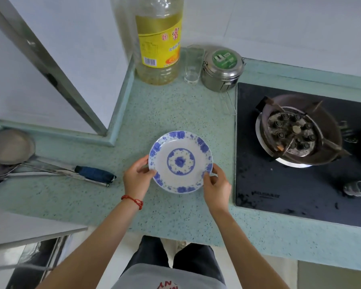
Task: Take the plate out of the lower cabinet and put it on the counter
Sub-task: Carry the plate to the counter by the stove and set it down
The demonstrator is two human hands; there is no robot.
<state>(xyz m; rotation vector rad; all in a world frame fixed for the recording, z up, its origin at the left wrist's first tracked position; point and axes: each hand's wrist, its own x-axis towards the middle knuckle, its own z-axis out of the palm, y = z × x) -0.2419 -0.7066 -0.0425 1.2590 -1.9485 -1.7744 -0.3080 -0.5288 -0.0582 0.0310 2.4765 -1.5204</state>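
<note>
A white plate [180, 161] with blue flower print is at the middle of the pale green speckled counter [171, 113], right side up. My left hand [137, 177] grips its left rim, thumb on top. My right hand [216, 183] grips the lower right rim the same way. I cannot tell whether the plate rests on the counter or hovers just above it. At the lower left an open cabinet door [29, 228] juts out below the counter edge.
A large oil bottle [159, 38], a drinking glass [193, 63] and a steel lidded tin [222, 68] stand at the back. A black gas hob with its burner [298, 132] lies right. Metal ladles and a blue-handled utensil [94, 174] lie left.
</note>
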